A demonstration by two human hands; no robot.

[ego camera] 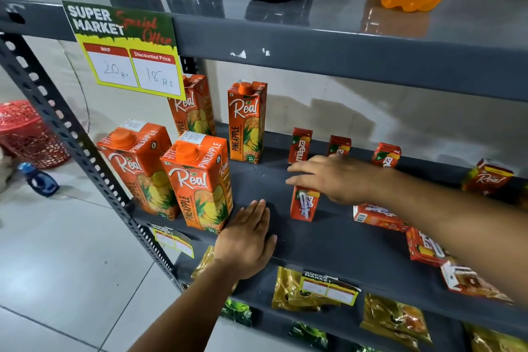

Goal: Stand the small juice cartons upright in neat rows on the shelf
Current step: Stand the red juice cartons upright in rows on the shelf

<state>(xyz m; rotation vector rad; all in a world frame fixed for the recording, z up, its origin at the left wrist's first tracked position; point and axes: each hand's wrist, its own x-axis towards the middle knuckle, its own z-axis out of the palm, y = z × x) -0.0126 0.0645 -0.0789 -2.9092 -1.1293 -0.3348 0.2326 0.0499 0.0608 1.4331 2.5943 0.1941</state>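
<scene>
- The left hand lies flat on the shelf, palm down, fingers together and straight, holding nothing; its fingertips sit just beside the base of the nearest big carton.
- The right hand reaches over an upright small carton. Its fingers are stretched out and slightly apart above the carton's top; whether they touch it is hard to tell.
- Three more small cartons stand in a back row: one left, one partly behind the hand, one to the right.
- Others lie flat near the right forearm: one, then another closer to the front edge.
- Four big pineapple cartons stand upright at the left.
- A price tag hangs from the shelf above.
</scene>
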